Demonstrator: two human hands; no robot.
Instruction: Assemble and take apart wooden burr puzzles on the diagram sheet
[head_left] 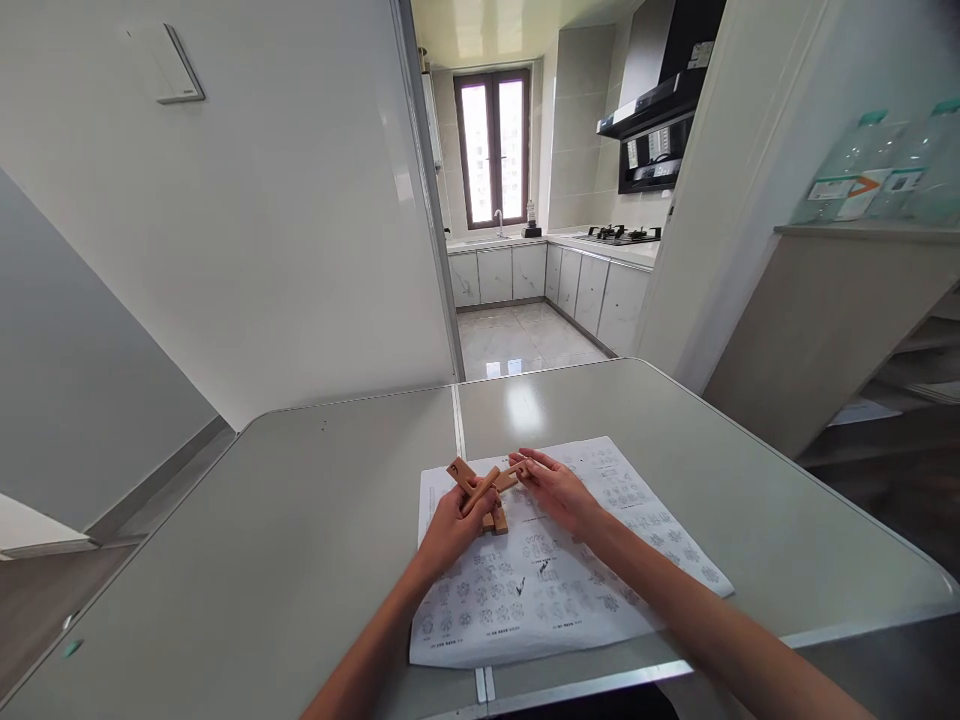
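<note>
"Both occupied?"
"Left hand [452, 520] closed around crossed wooden pieces [480, 490] above a printed sheet [547, 605]; right hand [556, 488] pinching one end, apparently mid-fitting."
"Next?"
"Likely calls for careful alignment."

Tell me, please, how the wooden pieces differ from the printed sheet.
The wooden pieces are brown; the printed sheet is white with dark print. The pieces are small and chunky; the sheet is thin and broad. The left hand grips the pieces, while the sheet lies on the table.
</note>
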